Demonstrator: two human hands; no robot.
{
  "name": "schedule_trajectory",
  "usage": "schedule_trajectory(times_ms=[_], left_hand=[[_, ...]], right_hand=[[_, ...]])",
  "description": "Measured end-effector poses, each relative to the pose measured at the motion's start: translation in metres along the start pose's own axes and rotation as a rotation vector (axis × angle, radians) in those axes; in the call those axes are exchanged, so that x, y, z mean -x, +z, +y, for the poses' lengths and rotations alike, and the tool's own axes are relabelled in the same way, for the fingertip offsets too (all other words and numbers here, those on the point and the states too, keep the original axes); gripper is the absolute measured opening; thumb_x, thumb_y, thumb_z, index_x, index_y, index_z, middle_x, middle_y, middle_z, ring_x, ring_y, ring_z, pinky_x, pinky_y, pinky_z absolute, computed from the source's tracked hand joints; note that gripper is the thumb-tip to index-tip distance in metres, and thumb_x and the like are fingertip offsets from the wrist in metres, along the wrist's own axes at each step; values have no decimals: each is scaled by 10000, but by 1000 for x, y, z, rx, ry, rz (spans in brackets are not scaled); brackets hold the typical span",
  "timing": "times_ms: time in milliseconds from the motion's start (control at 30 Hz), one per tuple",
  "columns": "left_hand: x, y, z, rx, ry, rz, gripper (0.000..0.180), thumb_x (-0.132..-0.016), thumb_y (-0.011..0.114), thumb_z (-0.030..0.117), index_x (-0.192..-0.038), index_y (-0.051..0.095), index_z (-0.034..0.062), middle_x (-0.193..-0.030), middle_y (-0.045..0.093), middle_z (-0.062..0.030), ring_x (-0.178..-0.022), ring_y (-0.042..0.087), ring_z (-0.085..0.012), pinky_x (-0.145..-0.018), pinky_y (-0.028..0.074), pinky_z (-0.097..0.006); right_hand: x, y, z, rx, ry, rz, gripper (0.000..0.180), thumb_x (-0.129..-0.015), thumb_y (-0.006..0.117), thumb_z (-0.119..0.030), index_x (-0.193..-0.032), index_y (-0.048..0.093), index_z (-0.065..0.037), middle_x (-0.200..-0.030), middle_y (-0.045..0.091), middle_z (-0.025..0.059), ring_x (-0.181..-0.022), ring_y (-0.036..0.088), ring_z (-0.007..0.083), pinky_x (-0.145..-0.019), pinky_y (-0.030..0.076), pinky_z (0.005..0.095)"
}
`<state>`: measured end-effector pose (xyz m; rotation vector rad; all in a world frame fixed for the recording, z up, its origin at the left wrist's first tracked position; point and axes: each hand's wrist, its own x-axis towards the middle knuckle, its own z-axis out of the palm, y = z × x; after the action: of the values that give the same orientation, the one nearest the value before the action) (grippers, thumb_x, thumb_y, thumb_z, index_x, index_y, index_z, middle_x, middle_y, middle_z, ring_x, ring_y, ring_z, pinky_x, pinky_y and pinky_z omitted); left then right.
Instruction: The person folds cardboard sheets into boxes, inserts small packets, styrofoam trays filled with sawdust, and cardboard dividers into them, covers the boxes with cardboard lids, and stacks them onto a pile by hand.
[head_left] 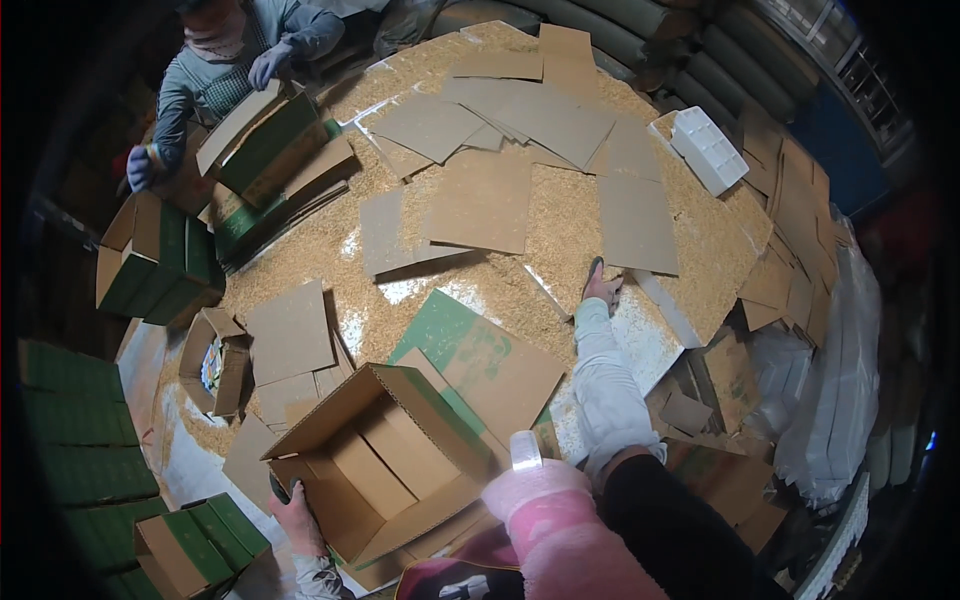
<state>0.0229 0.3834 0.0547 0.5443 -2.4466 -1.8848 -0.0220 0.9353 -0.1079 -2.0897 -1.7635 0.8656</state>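
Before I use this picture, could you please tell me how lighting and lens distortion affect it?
In the head view, the rim falls to black and the window frame tilts near it; also in the head view, the clear plastic sheeting has a pale sheen, and the open cardboard box has shaded inner walls.

The open box (375,460) at the left hand (298,520) is brown inside, partly green outside. Between the 2 hands lies a green-and-brown panel (485,355). Just beyond the right hand (603,287), with its pale grey sleeve (610,385), is a grey-brown sheet (640,225). Far beyond the left hand, a co-worker wears a checked apron (228,92) and 2 blue-violet gloves (269,66).
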Motion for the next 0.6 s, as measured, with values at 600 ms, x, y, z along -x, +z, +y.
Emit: schedule_trajectory(times_ms=[600], left_hand=[[-30, 28, 23, -624, 284, -67, 390, -739, 542, 205, -1089, 518, 35, -880, 603, -213, -857, 570, -377, -767, 451, -433]], right_hand=[[217, -257, -39, -934, -289, -1256, 429, -920, 430, -234, -1266, 368, 13, -1197, 495, 123, -1023, 529, 202, -845, 450, 297]])
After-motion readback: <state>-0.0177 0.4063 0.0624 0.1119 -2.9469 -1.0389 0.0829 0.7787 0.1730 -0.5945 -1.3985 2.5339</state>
